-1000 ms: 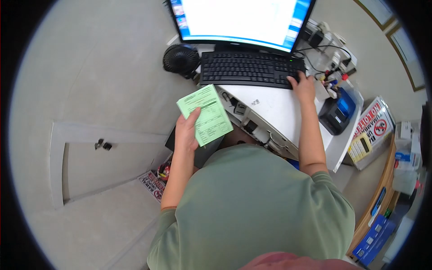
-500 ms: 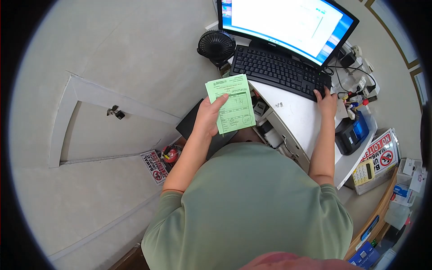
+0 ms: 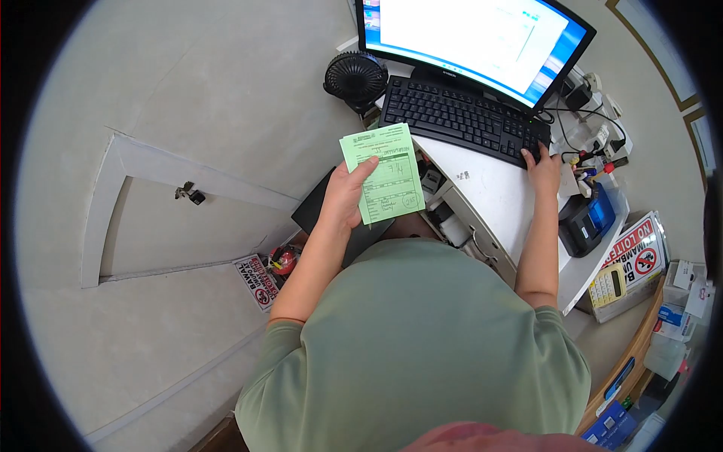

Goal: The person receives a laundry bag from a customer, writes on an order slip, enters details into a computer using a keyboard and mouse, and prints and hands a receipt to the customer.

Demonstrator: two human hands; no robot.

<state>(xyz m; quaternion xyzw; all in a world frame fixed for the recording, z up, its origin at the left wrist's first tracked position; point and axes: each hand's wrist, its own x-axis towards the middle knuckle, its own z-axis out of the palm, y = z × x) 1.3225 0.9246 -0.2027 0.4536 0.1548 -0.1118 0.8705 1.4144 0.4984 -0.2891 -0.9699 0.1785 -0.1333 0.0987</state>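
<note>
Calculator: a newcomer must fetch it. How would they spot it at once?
From the big monitor, follow the white desk down and right, past the blue-and-black device. Just beyond the desk's edge, the calculator overlaps the lower left of the NO LOITERING sign. Its pale yellow body and small dark display set it apart.

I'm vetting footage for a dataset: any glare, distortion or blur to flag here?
Head view: monitor screen blown out to near-white across most of its area; strong wide-angle distortion, with dark corners; green forms too soft to read fully; pinkish shape at the bottom edge blurred.
</note>
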